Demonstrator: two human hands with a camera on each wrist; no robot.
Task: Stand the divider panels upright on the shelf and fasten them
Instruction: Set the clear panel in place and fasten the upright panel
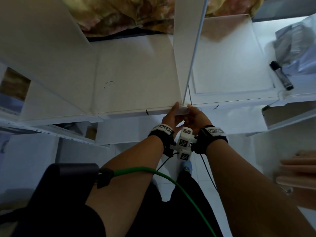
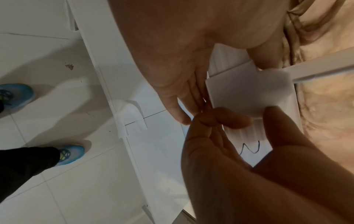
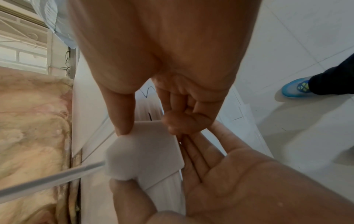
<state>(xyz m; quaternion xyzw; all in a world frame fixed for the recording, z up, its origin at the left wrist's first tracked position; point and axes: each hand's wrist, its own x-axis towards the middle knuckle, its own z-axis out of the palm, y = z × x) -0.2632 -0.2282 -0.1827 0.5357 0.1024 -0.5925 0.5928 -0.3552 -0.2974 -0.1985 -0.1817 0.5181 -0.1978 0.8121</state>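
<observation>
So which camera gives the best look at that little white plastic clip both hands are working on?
The right wrist view: the small white plastic clip fills its middle. The left wrist view shows it too, partly behind fingers; in the head view it is tiny.

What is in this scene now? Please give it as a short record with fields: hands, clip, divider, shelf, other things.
left hand: holds the clip from the left, thumb on top
right hand: pinches the clip from the right
clip: white, at the shelf's front edge, at the foot of the divider
divider: white panel, upright on the shelf
shelf: white, with pen marks
second clip: sits on the front edge, further along
marker: black, lying to the right
</observation>
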